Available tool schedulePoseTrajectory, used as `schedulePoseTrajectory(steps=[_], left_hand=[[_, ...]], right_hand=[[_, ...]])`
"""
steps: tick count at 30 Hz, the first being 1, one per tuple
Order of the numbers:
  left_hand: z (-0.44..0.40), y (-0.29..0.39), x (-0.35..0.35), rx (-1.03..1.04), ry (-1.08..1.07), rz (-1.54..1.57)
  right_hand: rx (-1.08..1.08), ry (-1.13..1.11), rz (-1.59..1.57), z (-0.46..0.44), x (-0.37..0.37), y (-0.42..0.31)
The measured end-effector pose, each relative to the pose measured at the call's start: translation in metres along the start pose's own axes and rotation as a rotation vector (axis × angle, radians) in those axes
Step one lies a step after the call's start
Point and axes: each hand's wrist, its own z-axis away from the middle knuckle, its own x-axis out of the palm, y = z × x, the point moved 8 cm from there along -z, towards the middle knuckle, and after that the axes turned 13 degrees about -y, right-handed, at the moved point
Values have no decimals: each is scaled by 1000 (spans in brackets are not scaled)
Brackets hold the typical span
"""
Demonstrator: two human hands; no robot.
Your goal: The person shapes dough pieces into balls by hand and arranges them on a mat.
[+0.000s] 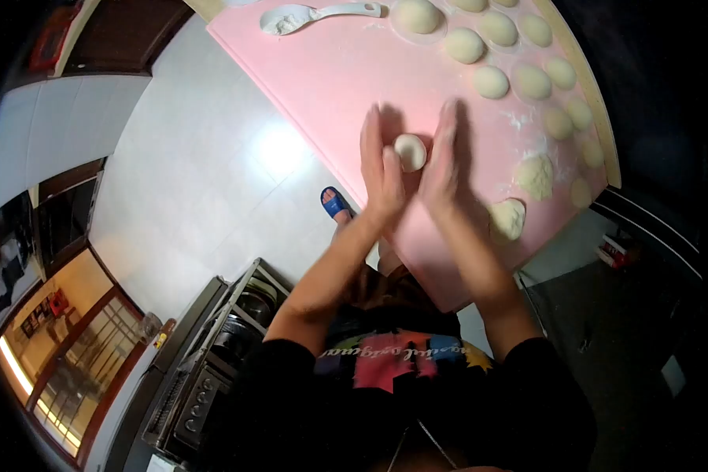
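Observation:
A small round dough ball (410,153) sits on the pink mat (315,86) between my two palms. Along its left side is my left hand (380,157), fingers stretched out and the thumb close against the dough. Facing it from the right, my right hand (441,157) also has straight fingers and is slightly blurred. Neither hand has its fingers wrapped round the dough. Whether both palms press on it, I cannot tell. Two rough, floury dough pieces, one near my right forearm (508,219) and another dough piece (536,176) farther right, lie on the mat.
Several smooth dough balls (499,28) are spread over the upper right of the mat. A white scoop with flour (287,20) lies at the top left. The mat's left edge borders the tiled floor (204,118); a stove (200,401) stands at lower left.

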Motion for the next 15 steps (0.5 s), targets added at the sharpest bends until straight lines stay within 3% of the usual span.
schedulePoseTrajectory(steps=[1, 4, 5, 7, 8, 12, 13, 15], left_hand=[[19, -7, 15, -33, -47, 314], [14, 16, 25, -15, -102, -7], [-5, 15, 22, -9, -107, -3], [-42, -3, 30, -157, -365, 285], [-56, 1, 23, -26, -345, 98], [-13, 4, 6, 21, -99, -73], [8, 1, 16, 13, -97, 175], [23, 13, 29, 3, -140, -32]], right_hand=[[6, 26, 72, -15, 4, -16], [28, 99, 213, -20, 6, -28], [3, 106, 158, -8, 5, -13], [-40, 115, 50, 25, 2, 28], [-55, 118, -6, 38, 4, 39], [7, 43, 57, -1, -28, 20], [4, 29, 102, -21, -32, 18], [-19, 23, 162, -44, -37, 14]])
